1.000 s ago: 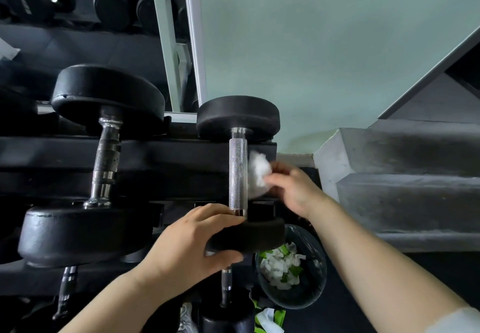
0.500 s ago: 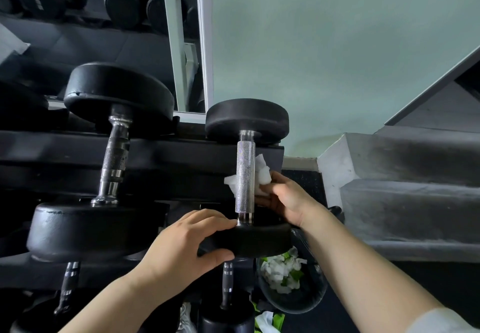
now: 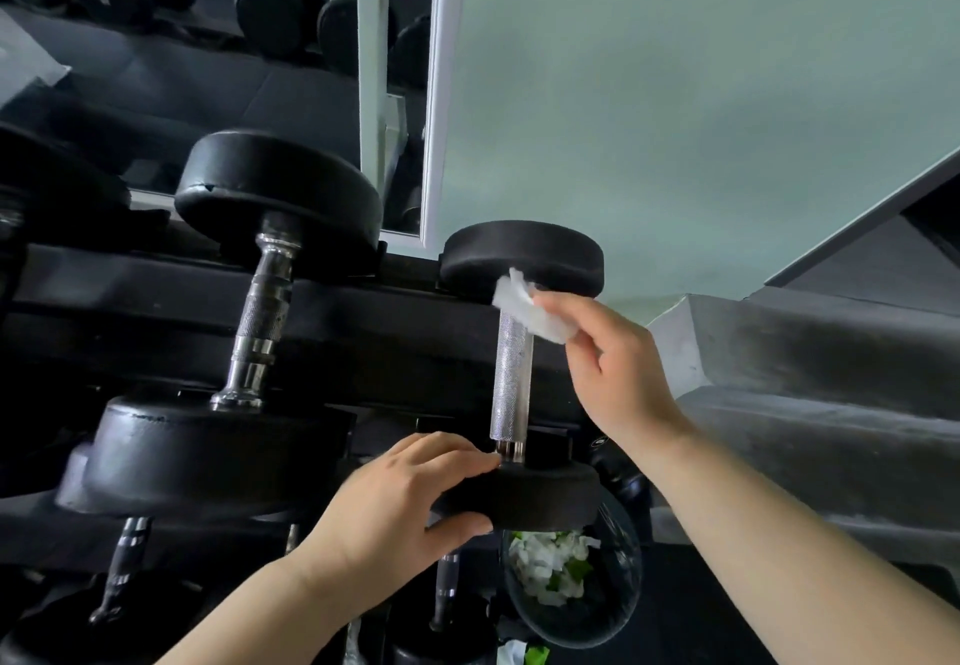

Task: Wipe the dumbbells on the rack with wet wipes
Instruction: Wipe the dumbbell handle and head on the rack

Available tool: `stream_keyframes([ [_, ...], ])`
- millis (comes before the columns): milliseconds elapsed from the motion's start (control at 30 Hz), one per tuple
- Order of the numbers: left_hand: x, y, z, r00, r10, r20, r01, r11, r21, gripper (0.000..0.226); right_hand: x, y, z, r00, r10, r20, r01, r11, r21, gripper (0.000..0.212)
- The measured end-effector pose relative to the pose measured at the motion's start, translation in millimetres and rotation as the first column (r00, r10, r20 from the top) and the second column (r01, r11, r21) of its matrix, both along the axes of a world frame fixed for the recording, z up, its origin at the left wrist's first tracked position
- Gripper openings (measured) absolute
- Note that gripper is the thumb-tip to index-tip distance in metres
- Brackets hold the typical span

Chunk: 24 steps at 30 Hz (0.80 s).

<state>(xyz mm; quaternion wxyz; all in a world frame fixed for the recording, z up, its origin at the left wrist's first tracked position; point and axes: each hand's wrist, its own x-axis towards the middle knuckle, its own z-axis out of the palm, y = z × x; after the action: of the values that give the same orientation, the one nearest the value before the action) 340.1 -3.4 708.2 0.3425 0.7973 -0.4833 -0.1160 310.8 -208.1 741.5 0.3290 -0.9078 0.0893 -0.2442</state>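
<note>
At the right end of the rack (image 3: 374, 337), the small dumbbell (image 3: 511, 384) lies across the rails, its knurled handle running away from the camera. The left hand (image 3: 395, 514) grips the near head (image 3: 545, 501), fingers curled over its top and thumb tucked beneath, which looks like a steadying hold. The right hand (image 3: 618, 368) pinches a crumpled wet wipe (image 3: 532, 308) between thumb and fingertips and presses it into the corner where the handle meets the far head (image 3: 522, 254).

The step in hand appears to be wiping this dumbbell's handle and the inner face of that far head. The next move probably calls for working the wipe round the collar and down the knurling, with the left hand firm so the weight cannot roll. The larger dumbbell (image 3: 260, 316) just beside it waits to the left, and the bin (image 3: 623, 597) below (white and green scraps inside, likely spent wipes) sits close for discarding
</note>
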Motion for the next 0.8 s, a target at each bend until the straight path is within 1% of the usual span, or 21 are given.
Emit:
stream_keyframes([
  [33, -0.4, 1.0, -0.5, 1.0, 0.009, -0.003, -0.009, 1.0, -0.003, 0.041, 6.4, -1.1, -3.4, 0.989, 0.131, 0.067, -0.11, 0.96, -0.258, 0.035],
  [67, -1.1, 2.8, -1.8, 0.999, 0.03, -0.017, -0.03, 1.0, -0.008, 0.042, 13.9, -3.5, -8.5, 0.97, 0.231, 0.075, -0.174, 0.877, -0.448, 0.034],
  [100, -2.0, 4.9, -3.1, 0.997, 0.06, -0.053, -0.061, 0.998, -0.014, 0.043, 21.5, -6.0, -14.7, 0.958, 0.287, 0.025, -0.222, 0.792, -0.569, 0.032],
  [133, -2.6, 7.1, -4.3, 0.99, 0.095, -0.1, -0.097, 0.995, -0.02, 0.045, 28.1, -8.6, -21.2, 0.951, 0.303, -0.062, -0.27, 0.716, -0.644, 0.029],
  [167, -2.9, 8.8, -6.0, 0.983, 0.118, -0.138, -0.122, 0.992, -0.025, 0.047, 32.0, -9.1, -24.8, 0.944, 0.304, -0.131, -0.309, 0.666, -0.679, 0.028],
  [233, -3.6, 10.6, -7.6, 0.98, 0.12, -0.157, -0.126, 0.992, -0.027, 0.049, 29.7, -10.8, -34.2, 0.913, 0.352, -0.204, -0.39, 0.612, -0.688, 0.031],
  [333, -1.1, 9.1, -5.9, 0.986, 0.091, -0.141, -0.094, 0.995, -0.016, 0.047, 9.9, -3.7, -34.0, 0.812, 0.488, -0.32, -0.565, 0.518, -0.642, 0.035],
  [433, 0.0, 8.0, -6.5, 0.982, 0.08, -0.172, -0.085, 0.996, -0.018, 0.043, -3.8, 2.2, -27.6, 0.694, 0.62, -0.365, -0.686, 0.417, -0.596, 0.038],
  [467, -0.5, 7.9, -7.1, 0.98, 0.081, -0.181, -0.086, 0.996, -0.022, 0.043, 0.4, 0.1, -25.1, 0.689, 0.634, -0.35, -0.682, 0.406, -0.608, 0.039],
  [500, -0.6, 7.9, -8.2, 0.979, 0.081, -0.189, -0.089, 0.996, -0.031, 0.043, 7.9, -4.0, -22.3, 0.725, 0.617, -0.307, -0.637, 0.429, -0.641, 0.043],
  [567, -0.6, 8.8, -8.8, 0.975, 0.084, -0.207, -0.096, 0.994, -0.049, 0.043, 25.2, -14.2, -18.4, 0.837, 0.512, -0.194, -0.486, 0.531, -0.694, 0.049],
  [600, -0.3, 9.3, -7.9, 0.973, 0.088, -0.215, -0.101, 0.994, -0.051, 0.043, 31.3, -19.0, -18.1, 0.876, 0.456, -0.161, -0.423, 0.561, -0.712, 0.051],
  [633, -0.1, 8.9, -6.7, 0.972, 0.088, -0.218, -0.1, 0.994, -0.045, 0.045, 33.5, -23.6, -21.6, 0.899, 0.406, -0.165, -0.39, 0.568, -0.725, 0.051],
  [700, 1.2, 8.5, -4.2, 0.974, 0.078, -0.214, -0.082, 0.997, -0.012, 0.051, 23.8, -28.5, -30.5, 0.913, 0.327, -0.245, -0.399, 0.585, -0.706, 0.051],
  [733, 1.7, 8.8, -3.4, 0.974, 0.08, -0.213, -0.081, 0.997, 0.003, 0.056, 14.7, -27.3, -34.6, 0.907, 0.314, -0.28, -0.419, 0.621, -0.662, 0.05],
  [800, 2.6, 7.5, -2.5, 0.974, 0.087, -0.211, -0.084, 0.996, 0.02, 0.061, -4.1, -21.6, -40.1, 0.877, 0.363, -0.314, -0.48, 0.686, -0.547, 0.047],
])
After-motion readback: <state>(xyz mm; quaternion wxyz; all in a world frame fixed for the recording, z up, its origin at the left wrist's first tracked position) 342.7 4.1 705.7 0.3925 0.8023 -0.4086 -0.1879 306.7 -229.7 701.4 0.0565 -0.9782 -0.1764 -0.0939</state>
